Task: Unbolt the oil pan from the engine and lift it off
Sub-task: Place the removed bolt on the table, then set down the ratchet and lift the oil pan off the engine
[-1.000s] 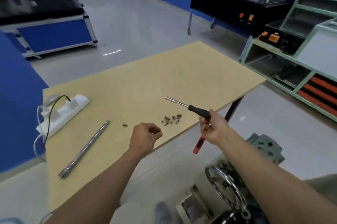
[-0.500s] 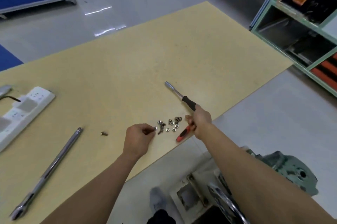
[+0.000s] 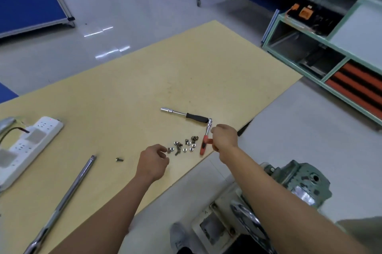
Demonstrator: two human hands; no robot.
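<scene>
A pile of several small bolts lies near the front edge of the tan table. My left hand hovers just left of the pile, fingers loosely apart and holding nothing. A ratchet wrench with a red handle, black grip and long socket extension lies flat on the table. My right hand pinches the red handle from the right. The grey-green engine sits on the floor below my right arm. I cannot pick out the oil pan.
One stray bolt lies left of the pile. A long chrome bar and a white power strip lie at the table's left. A green shelving unit stands at the right, a blue cart far left.
My right hand brought the wrench down from the air and laid it flat on the table. My left hand reached the bolt pile and its fingers spread apart.
</scene>
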